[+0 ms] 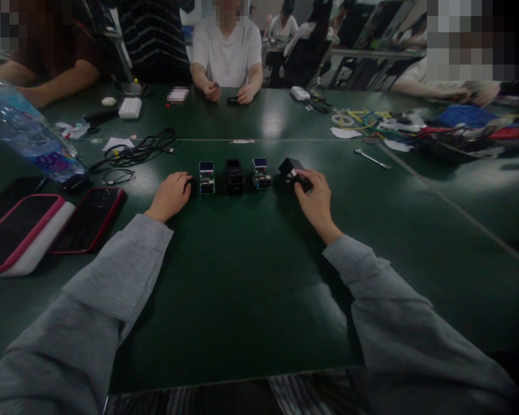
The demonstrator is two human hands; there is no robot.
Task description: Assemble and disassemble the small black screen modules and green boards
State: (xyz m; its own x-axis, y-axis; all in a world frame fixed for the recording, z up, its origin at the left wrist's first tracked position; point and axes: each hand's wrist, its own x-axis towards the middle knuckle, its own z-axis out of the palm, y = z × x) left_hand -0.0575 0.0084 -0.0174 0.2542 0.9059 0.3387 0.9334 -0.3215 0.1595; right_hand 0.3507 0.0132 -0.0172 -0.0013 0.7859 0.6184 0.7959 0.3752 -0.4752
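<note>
My right hand (318,199) grips a small black box-like housing (289,166), tilted, with its fingers closed around the near side. My left hand (169,197) rests on the table at the left, fingers bent together over a small dark thing at their tips that I cannot make out. Between my hands stand three small devices in a row: a bare circuit board with a little screen (207,177), a black-cased unit (234,176), and a second circuit board with a screen (260,173).
Phones (90,220), a large plastic bottle (30,129) and a black cable (140,148) lie to the left. On the right are a wrench (372,158) and a heap of wires (372,122). Across the green table (242,276), a person in a white shirt (227,55) handles small items.
</note>
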